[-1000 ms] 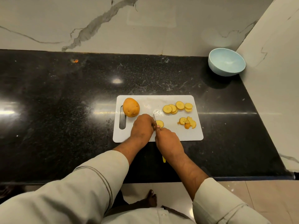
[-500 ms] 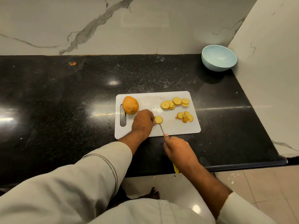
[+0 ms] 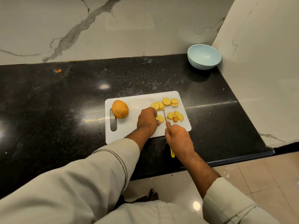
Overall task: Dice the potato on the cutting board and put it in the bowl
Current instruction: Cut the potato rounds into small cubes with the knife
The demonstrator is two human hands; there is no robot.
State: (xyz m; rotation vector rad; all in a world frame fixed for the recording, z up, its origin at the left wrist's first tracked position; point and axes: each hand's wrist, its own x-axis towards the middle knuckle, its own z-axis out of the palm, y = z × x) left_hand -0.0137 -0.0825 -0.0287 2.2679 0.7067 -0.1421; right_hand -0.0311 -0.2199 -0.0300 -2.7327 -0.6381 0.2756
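White cutting board (image 3: 129, 135): my left hand (image 3: 147, 121) presses a potato slice (image 3: 159, 118); my right hand (image 3: 178, 137) grips the knife (image 3: 165, 116). Whole potato (image 3: 120, 109) far left; bowl (image 3: 204, 56) well apart.

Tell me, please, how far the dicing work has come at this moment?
Done: round yellow potato slices lie on the white plastic cutting board. In hand: left hand holds one slice; right hand grips the yellow-handled knife. Left: the whole brown potato, dicing, filling the pale blue bowl.
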